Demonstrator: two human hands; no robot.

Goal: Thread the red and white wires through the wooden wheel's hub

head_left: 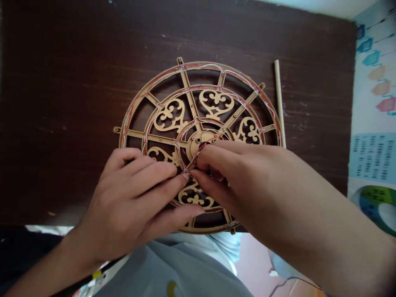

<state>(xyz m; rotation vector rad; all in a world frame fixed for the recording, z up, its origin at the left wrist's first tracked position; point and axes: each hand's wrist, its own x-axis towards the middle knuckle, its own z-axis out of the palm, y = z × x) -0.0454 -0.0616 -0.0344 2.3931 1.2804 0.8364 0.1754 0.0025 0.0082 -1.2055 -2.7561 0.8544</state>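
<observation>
The wooden fretwork wheel [201, 64] lies flat by the near edge of the worktop [46, 103]; the left hand [130, 198] and right hand [238, 177] curl closed at its hub [201, 140], apparently pinching red wire [194, 154], though the fingers [210, 154] hide the grip; a hard tug could snap the thin spokes [188, 99]

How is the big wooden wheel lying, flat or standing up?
Flat: the wooden wheel lies on the dark wood table, its round face turned up.

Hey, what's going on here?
A person's left hand and right hand are working near the middle of a round, fretworked wooden wheel frame, at thin red and white wires running along its rings. It lies flat on a dark wooden table, beside a wooden dowel.
</observation>
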